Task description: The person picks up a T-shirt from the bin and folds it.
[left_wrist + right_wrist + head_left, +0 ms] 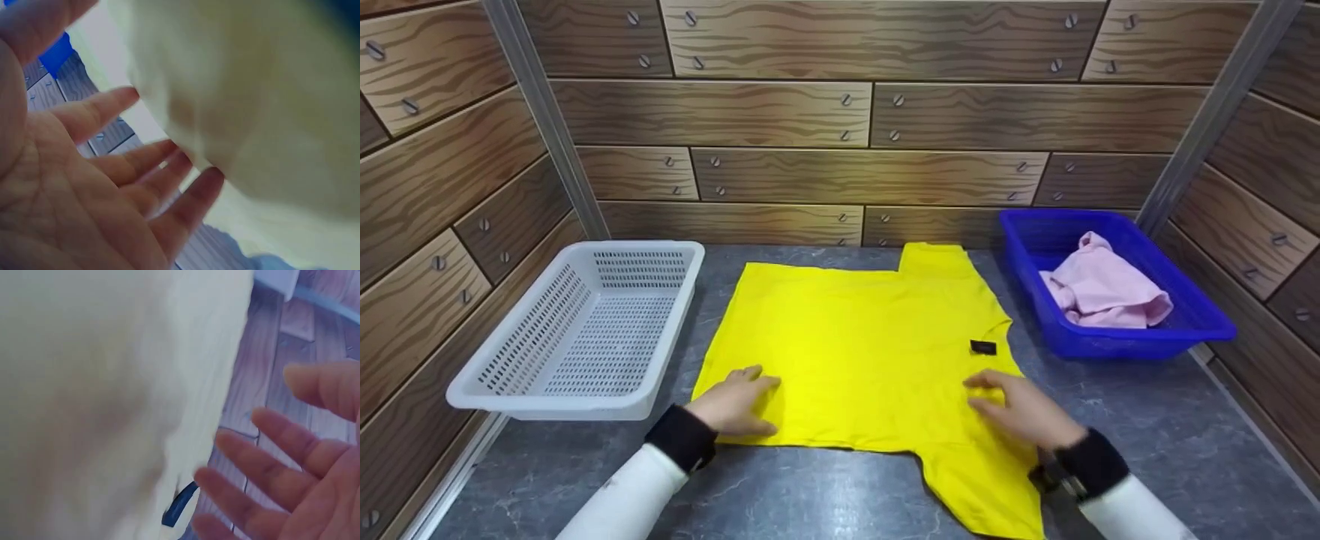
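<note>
A yellow T-shirt (pixel 847 352) lies spread flat on the grey table, hem to the left and collar to the right. Near the collar sits a small black label (pixel 983 347), which also shows in the right wrist view. My left hand (pixel 739 401) has its fingertips on the shirt by the hem's near corner, fingers loosely spread. Over the shirt's collar side, below the label, is my right hand (pixel 1020 409), its fingers extended and gripping nothing. In the left wrist view the fingertips (pixel 211 175) meet the cloth, which looks pale there.
A white perforated basket (pixel 660 360) stands on the left with nothing in it. At the back right is a blue basin (pixel 1140 334) holding a crumpled pink cloth (pixel 1110 285). Wood-patterned walls (pixel 780 112) enclose the table (pixel 825 495) at the back and sides.
</note>
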Available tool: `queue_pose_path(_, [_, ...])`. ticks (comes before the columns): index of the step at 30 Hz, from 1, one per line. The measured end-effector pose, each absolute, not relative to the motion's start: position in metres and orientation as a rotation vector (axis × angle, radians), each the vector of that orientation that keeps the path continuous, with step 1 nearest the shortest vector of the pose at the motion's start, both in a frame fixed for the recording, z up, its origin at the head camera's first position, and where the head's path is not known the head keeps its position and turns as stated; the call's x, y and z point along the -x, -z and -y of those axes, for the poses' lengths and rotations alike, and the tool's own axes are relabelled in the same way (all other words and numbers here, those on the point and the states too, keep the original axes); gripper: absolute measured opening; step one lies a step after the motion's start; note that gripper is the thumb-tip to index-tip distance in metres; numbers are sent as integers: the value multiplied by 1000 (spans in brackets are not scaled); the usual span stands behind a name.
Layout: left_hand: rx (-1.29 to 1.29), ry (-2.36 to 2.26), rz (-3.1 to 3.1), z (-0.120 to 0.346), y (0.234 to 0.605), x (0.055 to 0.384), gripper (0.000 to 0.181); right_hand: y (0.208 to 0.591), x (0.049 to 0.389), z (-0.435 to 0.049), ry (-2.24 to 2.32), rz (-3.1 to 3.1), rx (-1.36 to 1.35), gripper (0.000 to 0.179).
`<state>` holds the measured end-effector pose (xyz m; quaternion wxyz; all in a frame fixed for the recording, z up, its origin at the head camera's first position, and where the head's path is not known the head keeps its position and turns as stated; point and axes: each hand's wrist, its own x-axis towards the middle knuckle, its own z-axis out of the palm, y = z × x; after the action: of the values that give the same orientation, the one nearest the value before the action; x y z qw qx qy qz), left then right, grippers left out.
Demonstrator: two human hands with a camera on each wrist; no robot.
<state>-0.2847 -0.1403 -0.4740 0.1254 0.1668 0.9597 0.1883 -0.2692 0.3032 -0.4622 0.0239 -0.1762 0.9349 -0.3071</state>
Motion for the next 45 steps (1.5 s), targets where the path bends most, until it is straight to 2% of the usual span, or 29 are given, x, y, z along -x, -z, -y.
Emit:
queue_pose_path(4, [-549, -574, -2823, 154, 478, 268, 51, 463, 225, -306, 991, -2745, 592, 26])
queue_pose_path(7, [-586, -577, -2847, 163, 481, 259, 35, 468, 199, -308, 873, -2629, 587, 36])
queue_pose_path(11, [-642, -520, -2930, 163, 486, 251, 23, 478, 181, -308, 676, -2572, 518, 51])
queue_pose_path(15, [-614, -401, -3026, 156, 489, 246, 7, 484, 176, -312, 624, -2641, 421, 26])
queue_pose_path(16, [-603, -368, -3046, 154, 489, 245, 4, 483, 176, -314, 616, -2669, 372, 25])
queue_pose_path(22, [-745, -154, -3235, 156, 494, 236, 11, 473, 170, -333, 552, -2907, 105, 32])
queue_pose_path(25, [-838, -152, -3295, 160, 496, 232, 17, 469, 168, -342, 571, -2948, 79, 32])
queue_pose_path(28, [-860, -235, -3247, 164, 495, 230, 22, 470, 165, -351, 667, -2901, 265, 33])
queue_pose_path(31, [-860, -326, -3158, 168, 494, 229, 26, 475, 163, -359, 880, -2730, 580, 26])
queue_pose_path(33, [-862, -360, -3115, 171, 492, 228, 25, 478, 163, -363, 966, -2601, 687, 19])
queue_pose_path(37, [-848, -390, -3047, 175, 487, 226, 23, 476, 163, -363, 946, -2471, 529, 24])
queue_pose_path(41, [-810, -399, -2984, 177, 482, 223, 23, 471, 160, -360, 980, -2381, 411, 41])
queue_pose_path(45, [-789, -405, -2964, 176, 479, 221, 21, 468, 158, -361, 1023, -2344, 391, 36])
